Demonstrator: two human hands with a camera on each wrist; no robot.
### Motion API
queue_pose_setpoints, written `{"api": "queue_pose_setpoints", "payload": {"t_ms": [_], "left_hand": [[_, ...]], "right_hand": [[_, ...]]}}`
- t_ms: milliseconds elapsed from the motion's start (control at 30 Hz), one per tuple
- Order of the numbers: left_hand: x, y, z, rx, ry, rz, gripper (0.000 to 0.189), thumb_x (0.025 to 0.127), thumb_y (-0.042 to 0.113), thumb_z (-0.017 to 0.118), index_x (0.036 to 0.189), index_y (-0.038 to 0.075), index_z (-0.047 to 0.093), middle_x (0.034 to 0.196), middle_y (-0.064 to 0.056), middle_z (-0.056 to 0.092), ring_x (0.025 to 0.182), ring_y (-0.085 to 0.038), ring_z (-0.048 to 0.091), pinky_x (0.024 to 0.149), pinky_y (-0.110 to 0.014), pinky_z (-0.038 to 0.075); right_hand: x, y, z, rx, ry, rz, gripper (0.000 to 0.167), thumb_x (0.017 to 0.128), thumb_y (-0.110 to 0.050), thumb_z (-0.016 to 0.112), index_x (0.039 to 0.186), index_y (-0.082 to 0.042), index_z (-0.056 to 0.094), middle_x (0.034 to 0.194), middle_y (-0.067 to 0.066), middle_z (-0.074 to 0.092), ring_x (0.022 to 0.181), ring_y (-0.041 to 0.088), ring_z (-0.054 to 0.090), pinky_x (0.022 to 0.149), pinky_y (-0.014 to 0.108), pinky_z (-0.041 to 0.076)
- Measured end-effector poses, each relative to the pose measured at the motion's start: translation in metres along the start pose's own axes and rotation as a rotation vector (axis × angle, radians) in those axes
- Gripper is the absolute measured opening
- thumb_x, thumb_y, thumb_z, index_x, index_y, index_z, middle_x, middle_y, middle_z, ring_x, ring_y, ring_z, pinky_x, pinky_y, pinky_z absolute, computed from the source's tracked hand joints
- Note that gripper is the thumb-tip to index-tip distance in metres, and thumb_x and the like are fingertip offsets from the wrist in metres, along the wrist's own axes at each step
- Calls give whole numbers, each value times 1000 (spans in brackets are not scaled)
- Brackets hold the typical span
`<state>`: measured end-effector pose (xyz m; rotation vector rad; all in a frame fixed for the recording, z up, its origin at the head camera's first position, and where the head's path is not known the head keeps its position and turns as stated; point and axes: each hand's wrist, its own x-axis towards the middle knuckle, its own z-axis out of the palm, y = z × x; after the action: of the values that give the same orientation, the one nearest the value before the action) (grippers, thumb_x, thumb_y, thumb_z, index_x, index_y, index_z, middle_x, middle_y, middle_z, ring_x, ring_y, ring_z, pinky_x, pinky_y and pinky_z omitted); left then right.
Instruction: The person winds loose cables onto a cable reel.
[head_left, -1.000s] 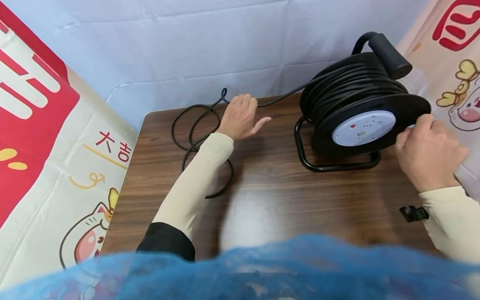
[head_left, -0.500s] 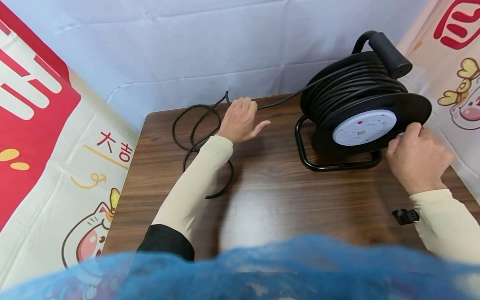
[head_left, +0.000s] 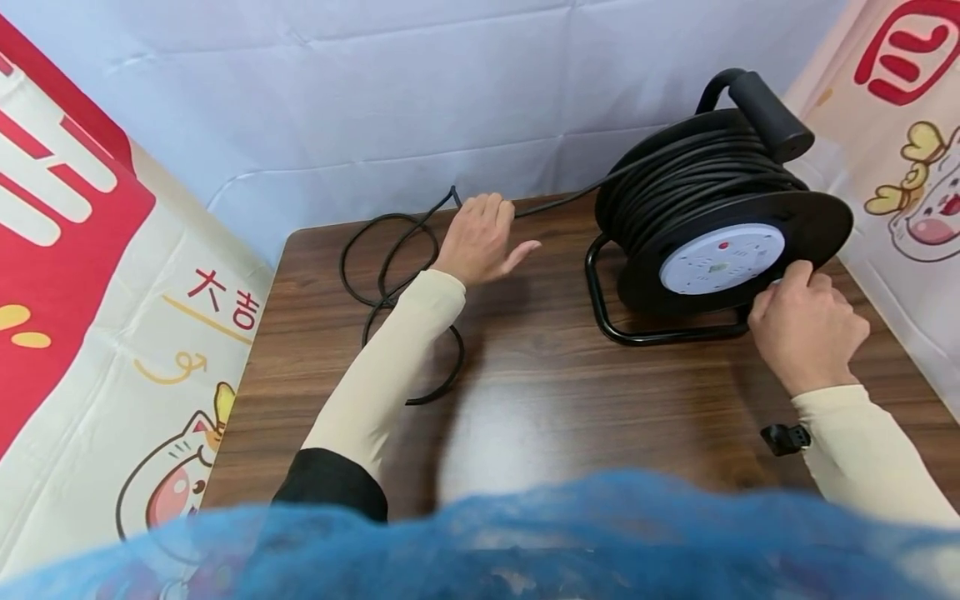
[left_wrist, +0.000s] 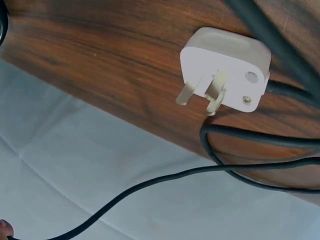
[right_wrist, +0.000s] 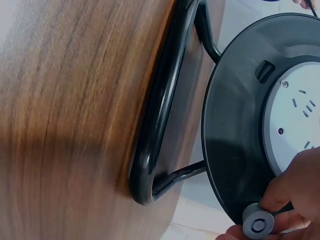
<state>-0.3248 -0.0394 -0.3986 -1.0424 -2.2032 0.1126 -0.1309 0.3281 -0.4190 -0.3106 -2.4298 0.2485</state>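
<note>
A black cable reel [head_left: 697, 167] stands on a tubular frame at the right of the table, thickly wound with cable. My right hand [head_left: 810, 329] grips the grey crank knob [right_wrist: 258, 222] near the rim of its front disc, beside the white socket panel [head_left: 720, 260]. From the reel a black cable [head_left: 558, 200] runs left to my left hand [head_left: 480, 242], whose fingers curl over it while the thumb sticks out. Beyond that hand the cable lies in loose loops [head_left: 386, 296]. A white three-pin plug [left_wrist: 225, 70] lies among them in the left wrist view; my left arm hides it from the head view.
The wooden table [head_left: 570, 400] has a pale cloth wall [head_left: 420, 100] along its back edge. Printed banners hang on both sides. A black carry handle [head_left: 768, 117] rises above the reel. Blue sheer material [head_left: 525, 542] crosses the bottom of the head view.
My right hand has swung left and downward with the knob, and the reel's disc and socket panel have turned. The left hand stays at almost the same spot on the cable.
</note>
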Motion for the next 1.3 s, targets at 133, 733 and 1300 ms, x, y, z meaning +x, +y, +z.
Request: {"api": "queue_pose_setpoints", "payload": {"t_ms": [133,733,1300], "left_hand": [[0,-4,1,-2,-1,-10,63,100,64,46,94,2,53,83,-10,47,70,-26,39,72,-38,40],[5,-9,8,-2,-13,-33,66,100,67,39,102,4,56,90,-9,53,80,-27,51,78,-37,44],[-5,-31,13,36,-5,-41,61,100,65,44,95,5,55,84,-8,51,75,-25,50,75,-36,45]], "right_hand": [[-2,-3,3,0,-45,31,31,99,-17,39,93,12,47,81,40,50,64,66,50,40,64,23],[-16,-14,9,1,-15,31,34,101,-18,34,91,13,46,79,41,49,62,67,48,41,72,26],[-28,-25,18,-4,0,3,32,100,-17,37,91,12,46,76,41,50,57,66,48,37,68,25]]}}
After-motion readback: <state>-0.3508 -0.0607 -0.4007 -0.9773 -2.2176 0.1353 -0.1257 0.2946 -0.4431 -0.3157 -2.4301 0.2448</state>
